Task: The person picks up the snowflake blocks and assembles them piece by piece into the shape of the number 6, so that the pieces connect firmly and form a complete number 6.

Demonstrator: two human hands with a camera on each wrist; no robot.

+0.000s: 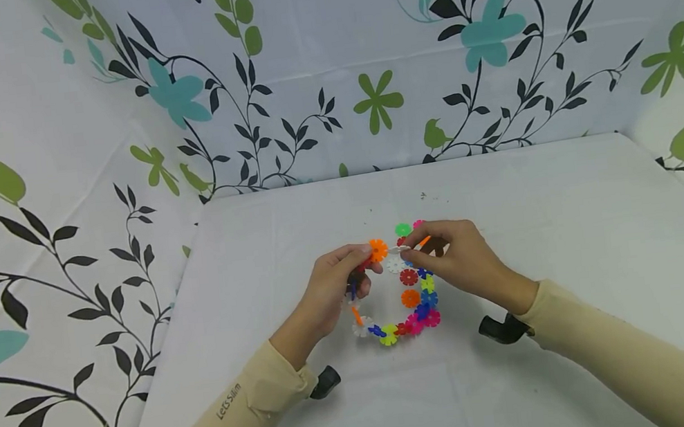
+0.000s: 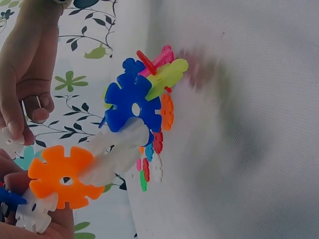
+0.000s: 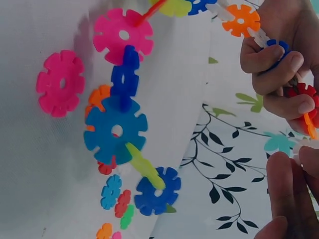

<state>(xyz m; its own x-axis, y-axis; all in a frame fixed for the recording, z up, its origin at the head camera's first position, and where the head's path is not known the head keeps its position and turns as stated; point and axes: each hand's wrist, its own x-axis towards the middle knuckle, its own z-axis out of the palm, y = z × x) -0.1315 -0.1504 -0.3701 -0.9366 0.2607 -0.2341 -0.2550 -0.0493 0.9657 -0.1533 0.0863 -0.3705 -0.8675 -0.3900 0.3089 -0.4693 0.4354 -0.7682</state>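
Interlocking plastic snowflake discs are linked in a colourful chain (image 1: 390,336) that curves below both hands. My left hand (image 1: 330,281) grips one end of it, fingers curled round a blue disc (image 3: 277,50) and a red disc (image 3: 305,92). An orange disc (image 1: 377,250) sticks out at its fingertips, facing the right hand. Between thumb and fingertips my right hand (image 1: 459,257) pinches a white disc (image 3: 304,148), close against the orange one. Lower along the chain are a big blue disc (image 2: 134,107) and a yellow-green disc (image 2: 168,78).
Loose discs lie on the white table (image 1: 246,251) behind and inside the chain, among them a red disc (image 1: 408,277), an orange disc (image 1: 410,298) and a green disc (image 1: 403,229). A leaf-patterned cloth (image 1: 302,71) hangs behind the table.
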